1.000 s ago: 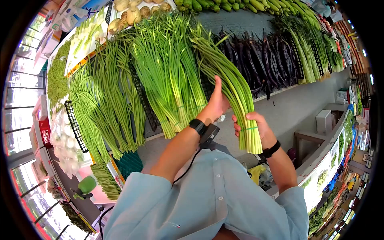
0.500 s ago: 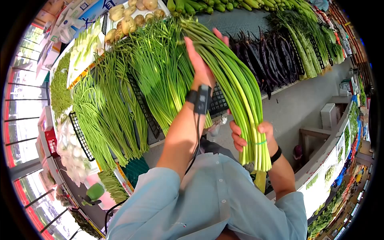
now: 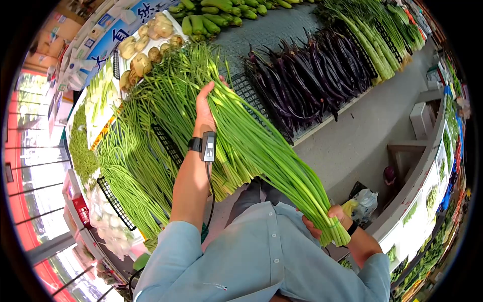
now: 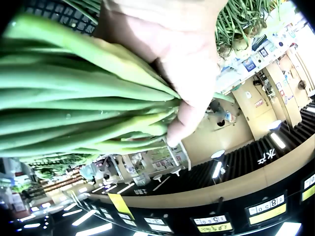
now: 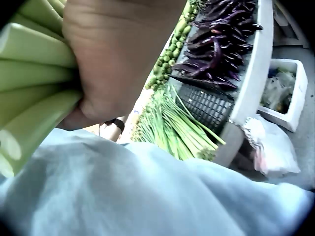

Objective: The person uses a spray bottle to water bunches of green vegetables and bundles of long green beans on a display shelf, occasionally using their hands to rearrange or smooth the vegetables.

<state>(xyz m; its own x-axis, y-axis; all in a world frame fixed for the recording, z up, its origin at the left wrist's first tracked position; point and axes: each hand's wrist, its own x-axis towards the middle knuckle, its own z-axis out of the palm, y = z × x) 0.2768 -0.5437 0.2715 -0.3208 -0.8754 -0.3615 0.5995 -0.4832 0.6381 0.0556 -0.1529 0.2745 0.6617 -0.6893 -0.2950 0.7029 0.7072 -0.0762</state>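
A long bundle of garlic scapes (image 3: 274, 153) slants across the head view in front of the blue shirt, its pale cut ends at the lower right. My left hand (image 3: 205, 108) grips the upper part, and in the left wrist view its thumb and fingers (image 4: 184, 118) curl about the stems. Near the cut ends, my right hand (image 3: 342, 216) grips the bundle beside a thin green band. The right wrist view shows the thick pale ends (image 5: 39, 73) against that hand. More long green stems (image 3: 234, 168) lie on the stall, partly behind the held bundle.
Dark eggplants (image 3: 314, 75) lie along the stall edge, beside a black mesh crate (image 3: 246, 93). Long beans (image 3: 133, 173) spread at the left, with tan round roots (image 3: 141, 63) behind. A pale counter (image 3: 397, 216) curves round the right, near a plastic bag (image 3: 366, 201).
The bundle has swung to a flatter slant. My left hand has moved left and grips its upper part, where it was spread open before; my right hand has moved lower right, still gripping.
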